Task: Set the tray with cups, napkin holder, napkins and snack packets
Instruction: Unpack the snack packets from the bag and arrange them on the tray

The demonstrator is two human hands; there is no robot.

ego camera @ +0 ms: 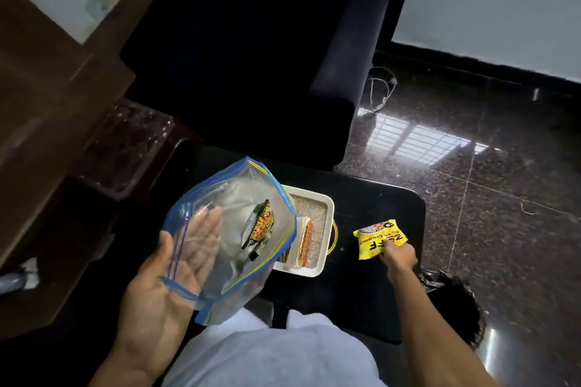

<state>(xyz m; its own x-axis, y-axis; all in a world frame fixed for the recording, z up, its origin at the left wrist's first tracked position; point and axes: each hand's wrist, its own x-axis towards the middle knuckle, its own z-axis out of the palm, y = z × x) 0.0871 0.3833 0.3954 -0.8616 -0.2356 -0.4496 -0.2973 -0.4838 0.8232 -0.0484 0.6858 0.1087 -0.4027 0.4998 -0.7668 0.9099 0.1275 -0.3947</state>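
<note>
My left hand [176, 264] is palm up with straight fingers, carrying a clear zip bag [239, 198] with a blue rim; the fingers show through the plastic. Inside the bag lies a dark noodle snack packet [259, 225]. Below the bag a white tray [327, 203] with a woven mat sits on the black table [377, 198], partly hidden by the bag. A napkin holder with napkins [305, 242] stands in the tray. My right hand [397, 256] grips the corner of a yellow snack packet [375, 237] lying on the table right of the tray.
A dark armchair [251, 56] stands just behind the table. Polished stone floor [487, 182] spreads to the right, with a white cable [382, 88] near the chair. Wooden furniture [47, 88] fills the left side.
</note>
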